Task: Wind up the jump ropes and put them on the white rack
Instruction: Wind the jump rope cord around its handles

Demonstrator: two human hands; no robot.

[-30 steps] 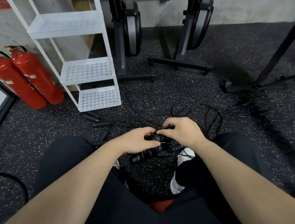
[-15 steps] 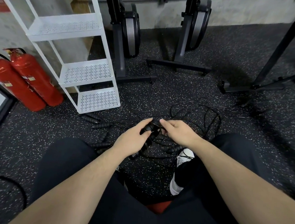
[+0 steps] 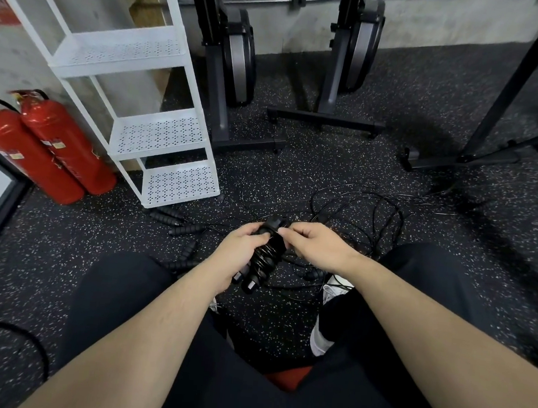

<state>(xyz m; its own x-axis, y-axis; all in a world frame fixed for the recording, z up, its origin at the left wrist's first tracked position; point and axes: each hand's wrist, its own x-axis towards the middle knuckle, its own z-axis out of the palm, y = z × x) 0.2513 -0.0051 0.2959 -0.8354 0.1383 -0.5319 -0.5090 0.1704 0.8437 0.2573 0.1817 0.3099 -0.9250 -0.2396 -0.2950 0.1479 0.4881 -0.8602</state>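
My left hand [image 3: 241, 250] grips a pair of black ribbed jump rope handles [image 3: 264, 262] held together, with thin black cord wound around them. At the top of the handles my right hand [image 3: 316, 245] pinches the cord. More thin black cord [image 3: 377, 210] lies in loose tangled loops on the speckled floor beyond my hands. Several other black handles [image 3: 182, 227] lie on the floor to the left, near the foot of the white rack [image 3: 156, 135]. The rack has three perforated shelves, all bare.
Two red fire extinguishers [image 3: 48, 148] lean left of the rack. Dark machine bases [image 3: 325, 121] stand at the back, and a black frame leg [image 3: 453, 161] at the right. A thick black cable [image 3: 21, 338] curves at the lower left. My knees and a white shoe [image 3: 335, 291] frame the floor.
Both hands lifted the handles a little off the floor and farther from me. The left hand went from the handles' side to gripping them upright, and the right hand moved to their top.
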